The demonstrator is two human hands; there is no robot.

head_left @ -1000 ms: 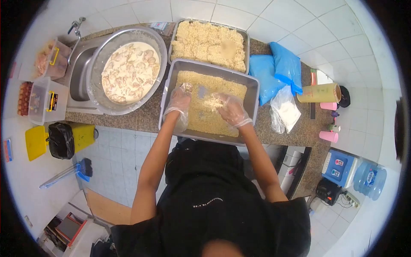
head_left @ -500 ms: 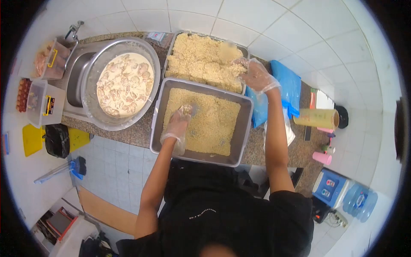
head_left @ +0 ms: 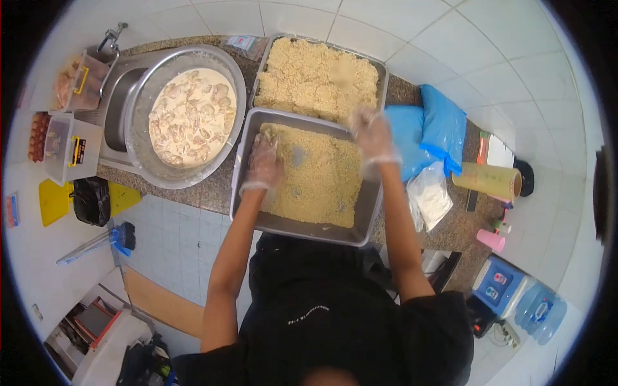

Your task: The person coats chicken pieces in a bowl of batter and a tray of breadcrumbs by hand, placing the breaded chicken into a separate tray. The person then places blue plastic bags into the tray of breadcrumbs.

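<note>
My left hand (head_left: 264, 164), in a clear plastic glove, lies at the left side of a grey tub (head_left: 302, 233), its fingers stretched out against the pale crumbs (head_left: 315, 186). Over the tub's far right corner is my right hand (head_left: 374, 138), gloved too and smeared by motion; whether it holds anything cannot be made out. Just beyond the tub stands a second tray (head_left: 384, 80), filled with crumb-coated pieces (head_left: 309, 74). To the left, a big metal bowl (head_left: 143, 154) holds pieces of what looks like raw chicken (head_left: 193, 116) in creamy batter.
Blue plastic bags (head_left: 441, 125) and a clear bag of white powder (head_left: 432, 201) lie right of the tub, near a roll of plastic film (head_left: 486, 180). A sink (head_left: 119, 122), plastic boxes (head_left: 84, 151) and eggs (head_left: 38, 138) are at the left. Tiled wall rises behind.
My right hand has come from the far tray back toward the grey tub's corner. My left hand has shifted to the tub's left side, its fingers now straighter. The view has shifted slightly.
</note>
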